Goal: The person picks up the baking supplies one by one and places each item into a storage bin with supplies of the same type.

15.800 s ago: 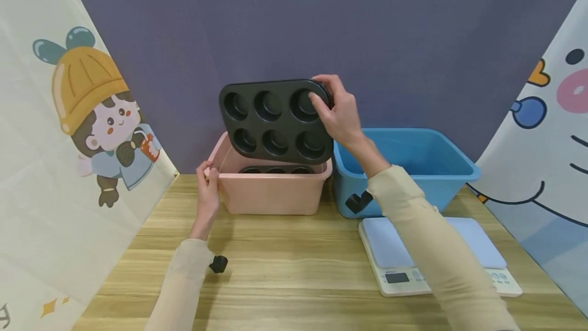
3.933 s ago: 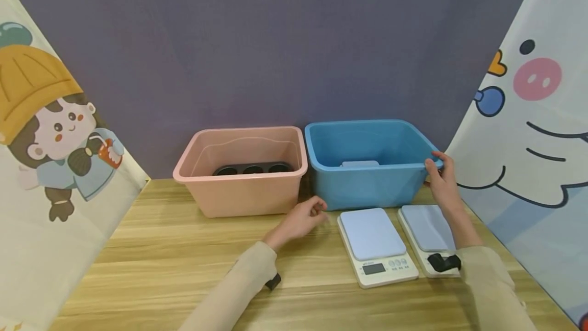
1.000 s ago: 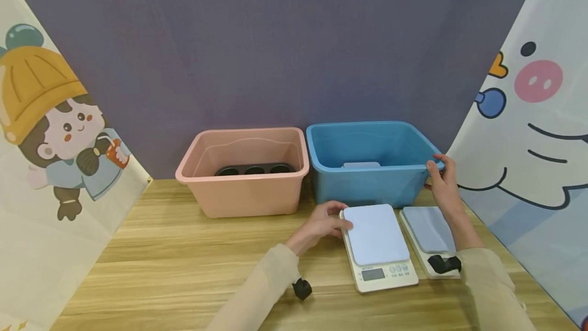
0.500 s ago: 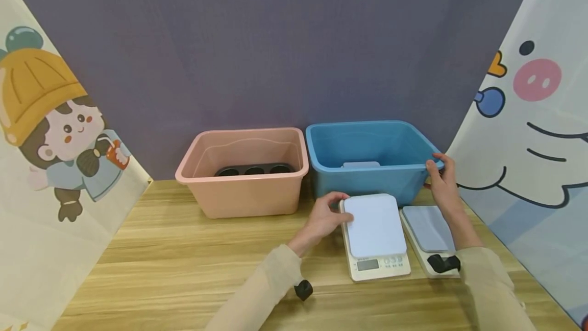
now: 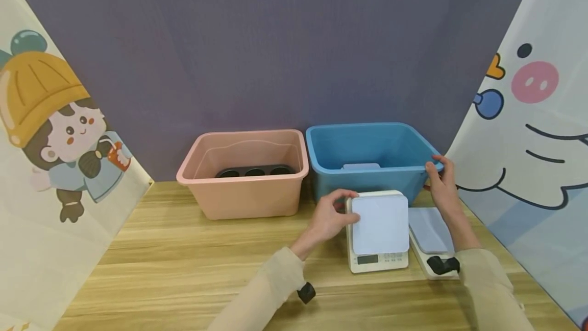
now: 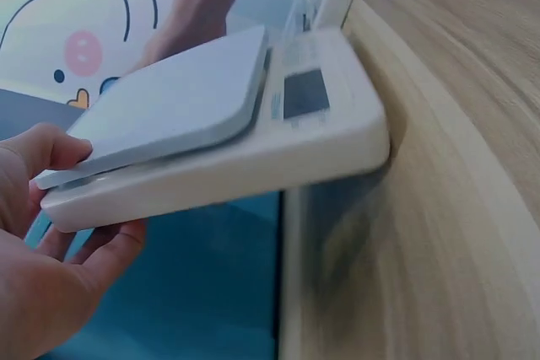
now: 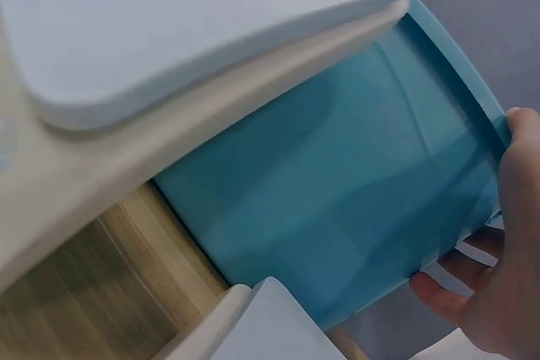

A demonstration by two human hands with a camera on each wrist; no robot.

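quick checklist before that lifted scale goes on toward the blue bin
1. Left hand grips the lifted scale at its far left corner: ok.
2. Scale fully off the table: not ok, its near edge looks down.
3. Right hand holds the blue bin rim: ok.
4. Room inside the bin: cannot tell, another pale scale lies there.
5. Second scale on the table clear of the lifted one: cannot tell, they sit close.

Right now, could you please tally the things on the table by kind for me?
Kitchen scales: 3, one gripped by the left hand at, one on the table, one in the blue bin
Bins: 2, pink, blue
Muffin trays: 1
Total: 6
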